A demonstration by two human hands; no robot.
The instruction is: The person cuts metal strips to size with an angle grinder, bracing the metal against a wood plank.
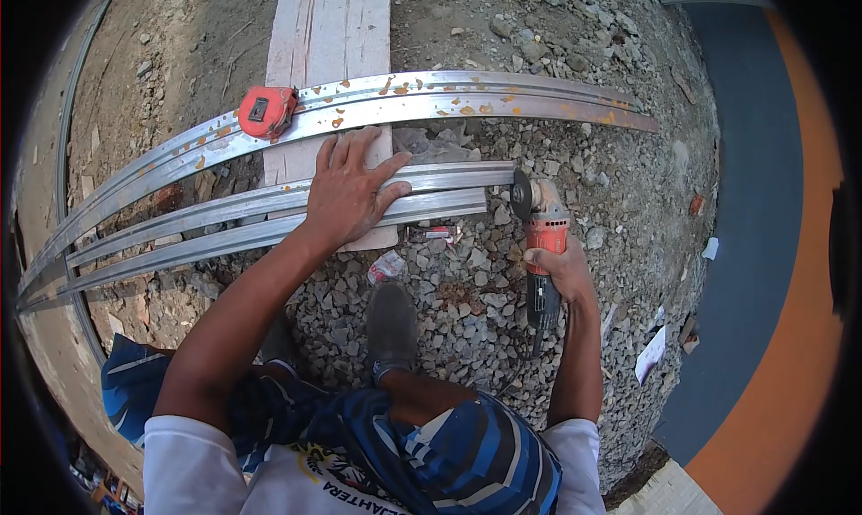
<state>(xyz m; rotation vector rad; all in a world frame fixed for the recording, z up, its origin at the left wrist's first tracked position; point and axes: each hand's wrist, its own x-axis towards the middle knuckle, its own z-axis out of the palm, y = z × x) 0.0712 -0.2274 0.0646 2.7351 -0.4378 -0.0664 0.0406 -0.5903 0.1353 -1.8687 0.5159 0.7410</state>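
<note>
My left hand (350, 187) lies with its fingers spread on a grooved metal profile (449, 175), pressing it over a wooden plank (332, 30). A second, shorter-ended profile (440, 206) runs beside it, nearer to me. My right hand (566, 265) is wrapped round the red and black body of an angle grinder (542, 237). The grinder's dark disc (521, 194) is at the right end of the profile under my left hand; whether they touch I cannot tell. Farther off, a wider metal profile (431, 105) with orange-brown spots crosses the plank, and a red tape measure (268, 111) rests on it.
Grey gravel (467, 281) covers the ground around my shoe (391, 322). A crumpled wrapper (386, 267) and a small red packet (433, 234) lie near the plank. The grinder's cord (537, 343) trails toward my legs. At the right is a grey and orange floor (745, 201).
</note>
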